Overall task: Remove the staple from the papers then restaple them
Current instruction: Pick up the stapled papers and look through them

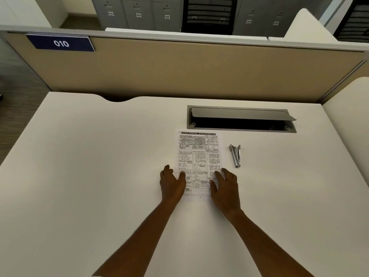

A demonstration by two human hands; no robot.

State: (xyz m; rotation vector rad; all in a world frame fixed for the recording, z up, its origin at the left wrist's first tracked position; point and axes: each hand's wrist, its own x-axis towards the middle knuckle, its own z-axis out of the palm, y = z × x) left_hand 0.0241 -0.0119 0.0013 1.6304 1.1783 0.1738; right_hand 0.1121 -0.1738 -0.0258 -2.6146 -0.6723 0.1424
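Observation:
Printed papers (pixel 198 156) lie flat on the white desk (pixel 99 176), text upright toward me, with a staple faintly visible at their top left corner. My left hand (pixel 172 181) rests on the lower left edge of the papers, fingers relaxed. On the lower right edge lies my right hand (pixel 225 185), fingers spread flat. A small metal stapler (pixel 235 155) lies on the desk just right of the papers, apart from both hands.
A grey cable hatch (pixel 241 118) with its lid tilted open is set in the desk behind the papers. A tan partition (pixel 179 66) with a blue "010" sign (pixel 61 43) closes off the back. Filing cabinets stand beyond.

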